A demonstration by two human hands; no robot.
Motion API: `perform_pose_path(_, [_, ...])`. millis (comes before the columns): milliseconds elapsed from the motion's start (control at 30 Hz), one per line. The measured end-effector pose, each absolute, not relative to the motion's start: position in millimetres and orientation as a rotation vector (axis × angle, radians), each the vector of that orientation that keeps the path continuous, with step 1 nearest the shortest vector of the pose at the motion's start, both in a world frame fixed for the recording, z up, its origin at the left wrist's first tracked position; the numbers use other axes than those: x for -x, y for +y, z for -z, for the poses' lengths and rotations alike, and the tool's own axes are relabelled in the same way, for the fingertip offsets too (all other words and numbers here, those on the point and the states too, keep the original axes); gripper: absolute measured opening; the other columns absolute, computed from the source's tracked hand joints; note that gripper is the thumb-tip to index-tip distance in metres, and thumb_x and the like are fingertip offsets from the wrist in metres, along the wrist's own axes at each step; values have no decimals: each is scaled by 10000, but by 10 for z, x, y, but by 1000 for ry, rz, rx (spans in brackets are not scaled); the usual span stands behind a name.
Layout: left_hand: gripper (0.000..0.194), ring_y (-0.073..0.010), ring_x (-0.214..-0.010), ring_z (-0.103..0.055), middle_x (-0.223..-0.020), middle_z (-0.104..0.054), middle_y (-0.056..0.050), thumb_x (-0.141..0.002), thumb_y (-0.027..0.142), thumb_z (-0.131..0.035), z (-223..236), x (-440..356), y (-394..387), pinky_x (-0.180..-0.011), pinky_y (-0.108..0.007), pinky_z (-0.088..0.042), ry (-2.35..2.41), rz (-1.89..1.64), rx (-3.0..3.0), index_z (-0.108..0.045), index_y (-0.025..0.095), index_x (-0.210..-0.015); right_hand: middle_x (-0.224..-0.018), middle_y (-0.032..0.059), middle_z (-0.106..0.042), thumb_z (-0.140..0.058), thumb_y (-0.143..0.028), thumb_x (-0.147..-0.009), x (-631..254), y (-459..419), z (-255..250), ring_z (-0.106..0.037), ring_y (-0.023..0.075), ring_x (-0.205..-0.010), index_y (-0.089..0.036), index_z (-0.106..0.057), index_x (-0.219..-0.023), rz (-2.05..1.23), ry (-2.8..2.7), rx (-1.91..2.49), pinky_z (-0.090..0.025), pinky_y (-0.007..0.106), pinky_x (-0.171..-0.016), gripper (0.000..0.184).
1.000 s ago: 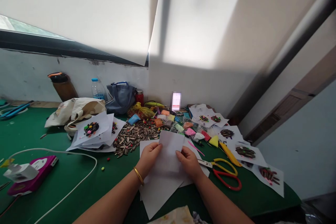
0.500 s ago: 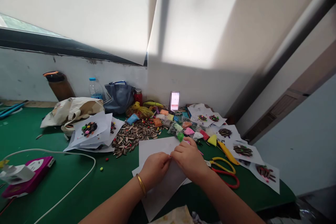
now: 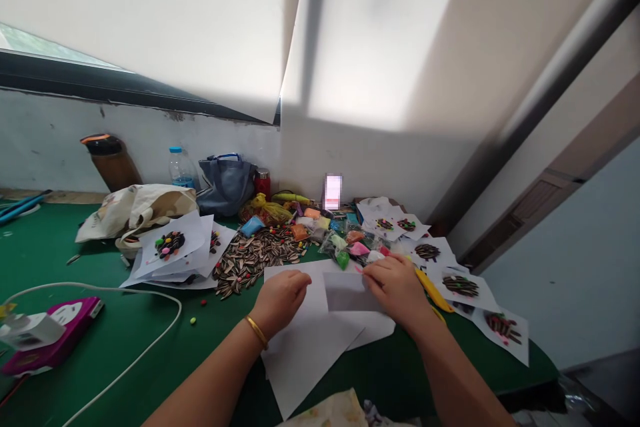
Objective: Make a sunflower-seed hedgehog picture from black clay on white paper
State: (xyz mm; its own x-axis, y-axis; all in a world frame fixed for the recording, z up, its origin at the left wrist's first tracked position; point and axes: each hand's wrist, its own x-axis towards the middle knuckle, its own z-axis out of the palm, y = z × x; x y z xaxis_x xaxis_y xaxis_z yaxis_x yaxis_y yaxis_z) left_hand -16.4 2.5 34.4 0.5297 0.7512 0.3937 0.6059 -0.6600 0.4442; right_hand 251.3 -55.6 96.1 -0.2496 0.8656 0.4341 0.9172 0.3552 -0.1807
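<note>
My right hand [image 3: 397, 288] pinches the right end of a small rectangular piece of white paper [image 3: 347, 292], whose near face is in shadow. A small pink bit [image 3: 359, 269] shows beside the fingertips. My left hand [image 3: 281, 301] is closed, with a gold bangle [image 3: 257, 332] on the wrist. Its fingertips are apart from the small piece, and whatever they hold is hidden. Under both hands lie white paper sheets [image 3: 305, 360], overlapping on the green table. Only part of the yellow scissors handle [image 3: 439, 315] shows past my right hand.
A pile of striped sunflower seeds [image 3: 250, 260] and bagged coloured clay [image 3: 358, 249] lie beyond the sheets. Seed pictures on paper [image 3: 170, 247] are stacked left; more pictures [image 3: 463, 285] line the right edge. A white cable [image 3: 150, 345] crosses the left. A lit phone [image 3: 333, 192] stands behind.
My hands have come apart, left hand to the left and right hand to the right. The small paper piece now shows between them, in my right hand. My right forearm now covers most of the scissors.
</note>
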Motion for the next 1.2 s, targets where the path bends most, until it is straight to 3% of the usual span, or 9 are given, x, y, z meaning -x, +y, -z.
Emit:
perform_pose_path(133, [209,-190,-956,-606,-1044,-655,-58,-924,283,-463,-331,149,8,-823,-326,-480,1119,-1154,-2210,-629,225,-1037,-876,34,-704,-495,-238,-908,-2564,-601,-984,-591,184,-846,-236,-692,-863,75,-2077,1526,-361,358,-870,202])
perform_pose_path(233, [425,-230,-1117,-547,-1224,-583,-99,-836,349,-634,-326,79,-92,-908,-371,-474,916,-1276,-2196,-541,241,-1237,-859,32,-701,-487,-234,-913,-2389,-645,-958,-587,176,-827,-239,-689,-849,57,-2151,1393,-355,363,-902,212])
perform_pose_path(367, [147,-186,-902,-586,-932,-649,-64,-897,230,-550,-313,10,-182,-812,-341,-477,873,-1304,-2365,-655,231,-1001,-841,11,-699,-498,-214,-914,-2118,-677,-888,-573,162,-832,-250,-679,-853,143,-2193,1324,-277,385,-996,194])
perform_pose_path(600, [113,-178,-789,-559,-811,-653,-42,-884,190,-556,-333,-17,-212,-744,-340,-442,874,-1305,-2535,-667,210,-896,-851,1,-674,-546,-218,-891,-1903,-662,-777,-539,177,-902,-250,-638,-913,334,-2316,1336,-178,429,-1053,100])
perform_pose_path(1033, [189,-186,-848,-583,-876,-659,-62,-920,249,-497,-401,120,-91,-770,-334,-464,1045,-1312,-2377,-683,218,-926,-902,38,-690,-456,-164,-900,-2473,-712,-910,-561,196,-920,-232,-678,-900,326,-2109,1560,-247,420,-1039,232])
perform_pose_path(1133, [191,-188,-867,-582,-888,-653,-65,-921,249,-496,-398,126,-87,-774,-329,-468,1037,-1330,-2361,-684,215,-931,-1054,77,-679,-488,-236,-897,-2493,-721,-850,-562,234,-1016,-225,-662,-1085,203,-2003,1564,-319,424,-1001,256])
perform_pose_path(1200, [187,-183,-867,-582,-888,-650,-62,-921,250,-503,-383,113,-102,-784,-323,-468,978,-1305,-2371,-687,219,-937,-1188,86,-638,-566,-330,-857,-2430,-718,-793,-553,255,-1084,-235,-551,-1283,-24,-1979,1556,-387,406,-949,437])
